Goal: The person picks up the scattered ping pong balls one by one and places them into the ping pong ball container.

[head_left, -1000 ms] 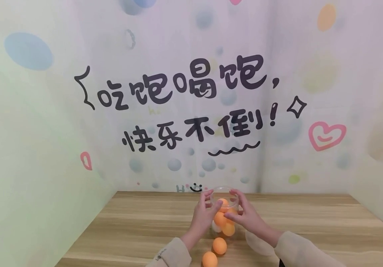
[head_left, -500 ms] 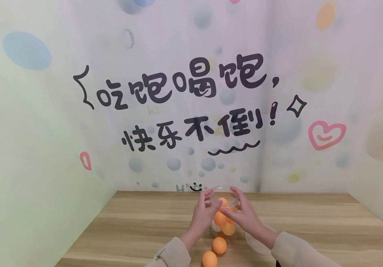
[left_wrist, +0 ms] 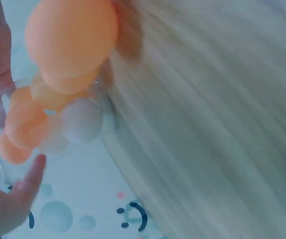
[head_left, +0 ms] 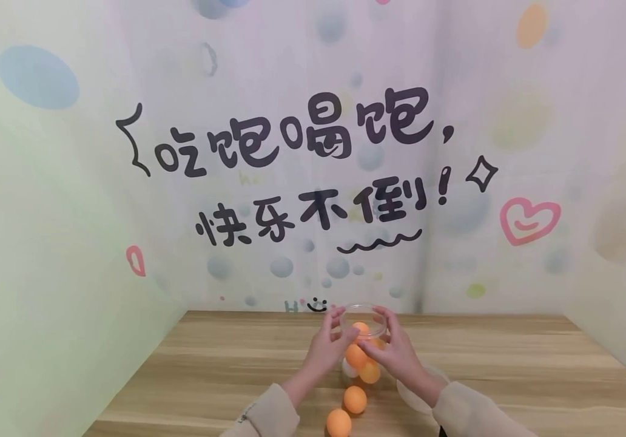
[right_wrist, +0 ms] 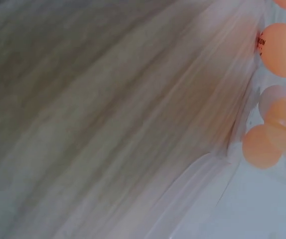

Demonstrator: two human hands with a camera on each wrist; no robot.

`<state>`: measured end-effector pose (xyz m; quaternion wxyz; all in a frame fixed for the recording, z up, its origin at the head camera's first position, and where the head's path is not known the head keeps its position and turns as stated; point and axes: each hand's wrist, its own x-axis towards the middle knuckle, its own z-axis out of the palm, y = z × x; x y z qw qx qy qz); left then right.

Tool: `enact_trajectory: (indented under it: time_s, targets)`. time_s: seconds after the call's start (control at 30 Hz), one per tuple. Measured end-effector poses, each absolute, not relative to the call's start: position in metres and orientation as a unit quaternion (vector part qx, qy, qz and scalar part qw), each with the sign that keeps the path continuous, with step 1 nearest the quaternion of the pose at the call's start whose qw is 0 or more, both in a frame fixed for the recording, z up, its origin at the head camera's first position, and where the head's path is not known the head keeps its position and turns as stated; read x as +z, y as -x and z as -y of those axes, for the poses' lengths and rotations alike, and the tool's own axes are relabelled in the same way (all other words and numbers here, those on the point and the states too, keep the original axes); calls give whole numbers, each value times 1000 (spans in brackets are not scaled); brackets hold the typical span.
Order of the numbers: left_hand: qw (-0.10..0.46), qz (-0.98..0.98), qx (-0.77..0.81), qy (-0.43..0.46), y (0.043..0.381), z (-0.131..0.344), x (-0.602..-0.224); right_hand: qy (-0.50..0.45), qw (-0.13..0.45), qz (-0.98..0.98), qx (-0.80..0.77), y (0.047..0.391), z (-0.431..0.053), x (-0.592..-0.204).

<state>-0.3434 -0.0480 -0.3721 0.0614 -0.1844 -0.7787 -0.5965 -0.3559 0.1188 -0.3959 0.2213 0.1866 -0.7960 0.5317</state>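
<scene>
Clear plastic jar (head_left: 361,340), upright on the wooden table (head_left: 509,370), toward its middle and near the rear wall. The jar is thin-walled and transparent, with an open round rim at the top. Inside it, orange balls (head_left: 355,355) are stacked with at least one white ball (head_left: 348,368) low on the jar's left side; the left wrist view shows the same stack, orange balls (left_wrist: 26,119) above and around a white ball (left_wrist: 80,119).

The left hand (head_left: 328,343) lies against the jar's left wall, its fingers curled round it below the rim. The right hand (head_left: 395,352) meets the jar's right wall in the same way, fingers wrapped on the side and thumb toward the front. Both hands thus hold the jar between them.

Judged from its look, the jar is light and somewhat flexible, its smooth wall likely slippery; the balls are very light, hard and free to roll. The best hold appears to be the mid-wall, gripped from opposite sides, since squeezing near the open rim may flex it.

Nearer the person than the jar, two loose orange balls (head_left: 355,399) (head_left: 338,422) rest on the table. A pale round lid-like disc (head_left: 412,388) lies just right of the jar, partly hidden by the right wrist. Behind the jar stands a pastel wall (head_left: 291,182) with black lettering.
</scene>
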Motion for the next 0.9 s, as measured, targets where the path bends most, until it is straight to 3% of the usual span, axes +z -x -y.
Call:
enact_trajectory:
  time_s: [0.2, 0.4, 0.6, 0.9]
  targets:
    - [17, 818, -548, 174, 335, 67, -377, -188, 230, 791, 536, 356, -118, -398]
    - [-92, 881, -423, 192, 311, 84, -381, -193, 243, 785, 536, 357, -118, -403]
    - [-103, 890, -379, 229, 290, 85, -384, -194, 262, 781, 532, 358, -117, -406]
    - [-156, 868, -419, 215, 290, 88, -396, -184, 261, 780, 538, 358, -111, -408]
